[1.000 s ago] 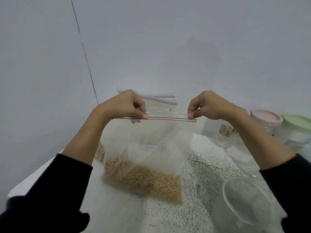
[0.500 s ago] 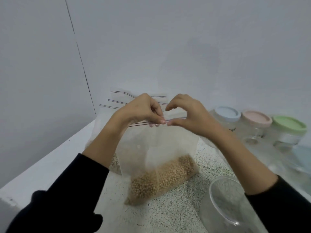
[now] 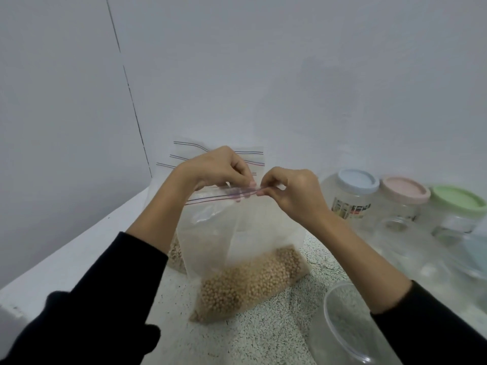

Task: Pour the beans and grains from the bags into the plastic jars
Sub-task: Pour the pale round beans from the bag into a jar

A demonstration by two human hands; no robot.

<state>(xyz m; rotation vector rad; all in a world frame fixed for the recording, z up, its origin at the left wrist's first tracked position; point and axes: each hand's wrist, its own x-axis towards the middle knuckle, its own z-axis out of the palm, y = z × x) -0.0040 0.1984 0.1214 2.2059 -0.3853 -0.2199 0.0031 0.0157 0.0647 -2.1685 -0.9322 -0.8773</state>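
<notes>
Both hands pinched the zip strip of the bag of beans, seemingly to pull the seal apart.
Left hand (image 3: 218, 168) and right hand (image 3: 292, 192) met fingertip to fingertip above the zip bag (image 3: 245, 248), beans slumped on the counter (image 3: 263, 335); the open jar (image 3: 350, 325) right of it was cut off, and whether the seal had parted was unclear.

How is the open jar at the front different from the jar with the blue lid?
The front jar has no lid; the blue-lid jar is closed. The front jar lies tilted with its mouth toward the camera; the blue-lid jar stands upright by the wall. The blue-lid jar carries a label; none shows on the front jar. Both are clear plastic and look empty.
</notes>
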